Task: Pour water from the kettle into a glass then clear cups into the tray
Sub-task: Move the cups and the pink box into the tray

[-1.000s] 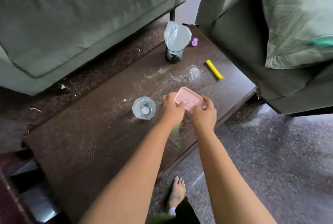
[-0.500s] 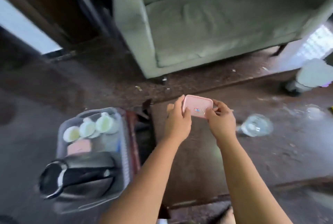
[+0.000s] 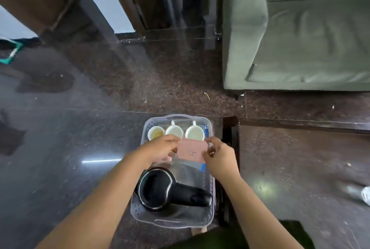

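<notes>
Clear perforated tray (image 3: pixel 209 206) on the dark floor: three white cups (image 3: pixel 174 131) in a row at its far end, black kettle (image 3: pixel 158 187) at its near end. Over the tray's middle, left hand (image 3: pixel 160 147) and right hand (image 3: pixel 219 156) pinch opposite ends of a pink rectangular container (image 3: pixel 192 151), fingers closed on it; its contents cannot be told.

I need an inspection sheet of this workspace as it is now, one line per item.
Surface: dark polished stone floor; dark wooden table at right.
Job's things: clear perforated plastic tray on the floor holds three white cups in a row and a black kettle.
Clutter: small scraps on the floor.
Grippers: left hand and right hand hold a pink rectangular box over the tray.
Cables: nothing seen.
Surroundings: grey-green sofa, wooden frames.
</notes>
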Motion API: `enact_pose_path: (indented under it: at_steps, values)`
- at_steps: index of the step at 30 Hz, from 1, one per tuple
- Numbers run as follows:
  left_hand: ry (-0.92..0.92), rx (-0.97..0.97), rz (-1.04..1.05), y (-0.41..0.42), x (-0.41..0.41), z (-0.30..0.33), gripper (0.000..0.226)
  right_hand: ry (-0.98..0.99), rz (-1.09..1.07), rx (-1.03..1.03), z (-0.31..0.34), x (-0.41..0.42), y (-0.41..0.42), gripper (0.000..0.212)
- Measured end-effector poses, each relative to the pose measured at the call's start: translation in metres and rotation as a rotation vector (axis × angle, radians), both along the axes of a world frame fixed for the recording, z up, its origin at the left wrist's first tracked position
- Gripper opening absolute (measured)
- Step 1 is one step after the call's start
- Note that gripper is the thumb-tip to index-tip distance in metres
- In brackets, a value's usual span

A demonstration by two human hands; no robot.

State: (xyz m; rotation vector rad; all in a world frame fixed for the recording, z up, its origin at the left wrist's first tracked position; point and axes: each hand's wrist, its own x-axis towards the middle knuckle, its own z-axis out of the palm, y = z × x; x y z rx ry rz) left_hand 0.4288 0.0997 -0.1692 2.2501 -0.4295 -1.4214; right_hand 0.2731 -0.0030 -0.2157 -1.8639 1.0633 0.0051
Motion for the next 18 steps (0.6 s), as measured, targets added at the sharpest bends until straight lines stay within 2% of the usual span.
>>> enact_pose_path:
  at_steps: [2, 6, 10, 14, 16, 18]
  values:
    - [0.065, 0.029, -0.078, -0.002, 0.008, -0.017, 0.020, 0.100, 0.066, -0.043, -0.010, 0.006, 0.003, 0.035]
    - [0.185, 0.141, -0.292, -0.013, 0.019, -0.052, 0.033, 0.280, 0.186, -0.150, -0.027, 0.020, 0.007, 0.028]
    - [0.207, 0.187, -0.407, -0.021, 0.017, -0.074, 0.034, 0.458, 0.324, -0.293, -0.029, 0.027, 0.015, 0.028]
    - [0.328, 0.196, -0.330, -0.018, 0.024, -0.083, 0.008, 0.574, 0.524, -0.591, -0.029, 0.031, 0.016, 0.025]
    - [0.358, 0.181, -0.274, -0.017, 0.027, -0.083, 0.011, 0.581, 0.549, -0.632, -0.032, 0.032, 0.011, 0.026]
    - [0.366, 0.169, -0.308, -0.016, 0.028, -0.081, 0.005, 0.578, 0.575, -0.634, -0.033, 0.033, 0.007, 0.026]
